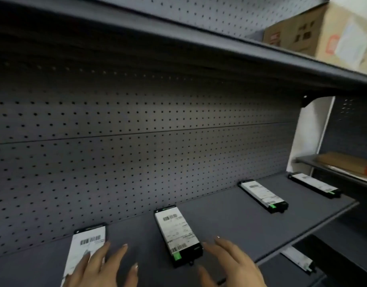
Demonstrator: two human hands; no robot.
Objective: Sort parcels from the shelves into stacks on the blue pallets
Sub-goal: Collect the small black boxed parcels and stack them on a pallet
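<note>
Several flat black parcels with white barcode labels lie in a row on a dark grey shelf (230, 214). My left hand (103, 268) hovers with fingers spread over the lower part of the leftmost parcel (89, 241). My right hand (232, 264) is open just right of the second parcel (177, 233), fingertips close to its right edge. A third parcel (263, 195) and a fourth parcel (315, 185) lie further right on the same shelf. Neither hand holds anything.
A perforated back panel (137, 141) rises behind the shelf, with another shelf (199, 44) overhead carrying a cardboard box (315, 32). A brown flat package (348, 164) lies on the neighbouring shelf at right. Another labelled parcel (298, 259) lies on the shelf below.
</note>
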